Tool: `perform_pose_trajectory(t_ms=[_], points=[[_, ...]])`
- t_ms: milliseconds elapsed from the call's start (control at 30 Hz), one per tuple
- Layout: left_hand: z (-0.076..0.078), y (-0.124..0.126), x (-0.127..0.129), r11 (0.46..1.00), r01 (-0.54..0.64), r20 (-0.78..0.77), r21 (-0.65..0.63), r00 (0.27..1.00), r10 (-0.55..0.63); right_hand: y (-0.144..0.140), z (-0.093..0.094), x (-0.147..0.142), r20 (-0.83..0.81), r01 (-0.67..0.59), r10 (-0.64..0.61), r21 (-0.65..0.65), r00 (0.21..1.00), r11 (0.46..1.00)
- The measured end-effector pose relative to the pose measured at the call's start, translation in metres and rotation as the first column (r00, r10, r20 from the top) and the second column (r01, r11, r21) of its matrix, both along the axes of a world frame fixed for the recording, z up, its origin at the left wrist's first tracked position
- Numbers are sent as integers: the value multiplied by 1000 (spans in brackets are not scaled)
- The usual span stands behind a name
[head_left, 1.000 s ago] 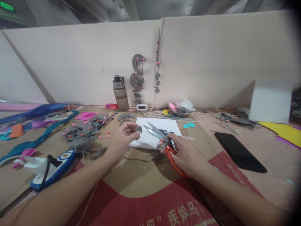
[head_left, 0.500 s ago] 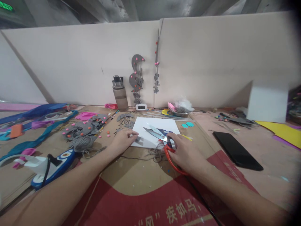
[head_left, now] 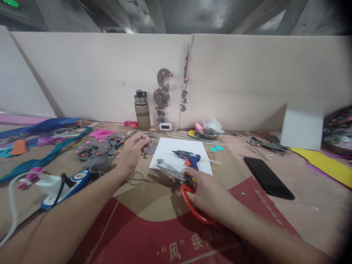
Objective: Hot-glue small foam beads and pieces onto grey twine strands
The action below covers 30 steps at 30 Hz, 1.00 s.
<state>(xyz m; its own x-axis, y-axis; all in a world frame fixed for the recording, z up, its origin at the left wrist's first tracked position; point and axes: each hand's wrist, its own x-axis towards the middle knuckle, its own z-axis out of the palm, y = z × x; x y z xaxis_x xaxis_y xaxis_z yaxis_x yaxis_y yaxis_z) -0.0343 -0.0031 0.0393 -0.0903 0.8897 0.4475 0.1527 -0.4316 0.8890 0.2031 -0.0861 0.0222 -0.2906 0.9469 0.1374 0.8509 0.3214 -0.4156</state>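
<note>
- The right hand (head_left: pixel 205 190) has its fingers curled through the red loops of the scissors (head_left: pixel 181 185), gripping them; the blades stand slightly apart, tips lying on the near left corner of the white sheet (head_left: pixel 170 148).
- The left hand (head_left: pixel 133 148) sits just off the left edge of that sheet, fingers bent and pinched toward grey felt cut-outs (head_left: pixel 150 147); whether it actually has hold of one I cannot tell.
- A small grey felt piece (head_left: pixel 160 161) lies on the sheet, just beyond the scissor tips.
- A blue glue gun (head_left: pixel 187 156) lies on the sheet's right half.
- Left of the sheet: grey felt shapes with pink dots (head_left: pixel 99 148) and a blue and white tool (head_left: pixel 70 185).
- Behind the sheet: a water bottle (head_left: pixel 142 110), a small clock (head_left: pixel 165 126) and a metal bowl (head_left: pixel 209 131).
- Right of the sheet: a black phone (head_left: pixel 268 178).
</note>
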Motion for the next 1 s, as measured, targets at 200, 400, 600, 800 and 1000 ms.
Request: perform_pose_trajectory(t_ms=[200, 400, 600, 800, 1000], points=[[9, -19, 12, 995, 89, -81, 37, 993, -86, -27, -3, -19, -55, -143, 139, -71, 989, 987], [8, -29, 26, 974, 224, 53, -36, 973, -222, -36, -8, -28, -26, -238, 237, -34, 971, 971], [1, -23, 31, 828, 550, 462, -106, 765, -449, -32, -4, -31, 11, -264, 265, 135, 964, 955], [1, -23, 31, 773, 631, 569, -68, 661, -489, -7, 21, -31, -372, -102, 227, 325, 900, 940], [0, -30, 34, 712, 697, 572, -84, 619, -538, 18, 39, -49, -563, -66, 251, 328, 788, 942]])
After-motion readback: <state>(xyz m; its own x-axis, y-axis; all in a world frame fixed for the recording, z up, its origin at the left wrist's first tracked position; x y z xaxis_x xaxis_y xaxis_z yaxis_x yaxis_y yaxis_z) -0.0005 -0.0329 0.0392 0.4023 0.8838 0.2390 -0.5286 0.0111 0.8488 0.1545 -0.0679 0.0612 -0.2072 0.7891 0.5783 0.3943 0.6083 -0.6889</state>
